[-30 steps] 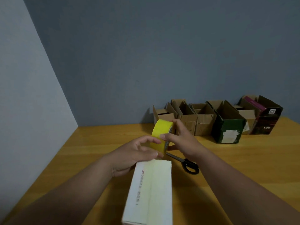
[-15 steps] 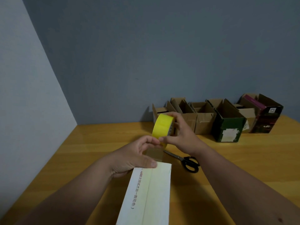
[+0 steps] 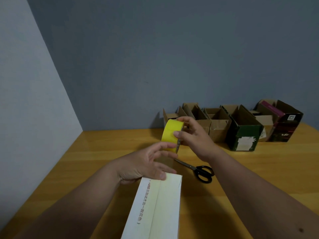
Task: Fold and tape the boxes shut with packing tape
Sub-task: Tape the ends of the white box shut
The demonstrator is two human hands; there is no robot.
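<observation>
A long white box [image 3: 160,207] with red print and its top flaps folded shut lies lengthwise in front of me. My right hand [image 3: 195,138] grips a yellow tape roll [image 3: 170,133] above the table, just beyond the box's far end. A short translucent strip of tape [image 3: 166,160] runs from the roll down towards that end. My left hand [image 3: 143,164] has its thumb pressed on the far edge of the box top. Its fingers stretch up and touch the lower rim of the roll. The strip's loose end is hidden under this hand.
Black-handled scissors [image 3: 202,171] lie on the wooden table [image 3: 107,152] right of the box. A row of open boxes stands against the back wall: several brown ones [image 3: 217,130], a dark green one [image 3: 245,135] and a dark red one [image 3: 284,128]. A wall closes the left side.
My right hand has lifted the roll up and away from the box, drawing out a strip. My left thumb came off the roll and down onto the box's far edge.
</observation>
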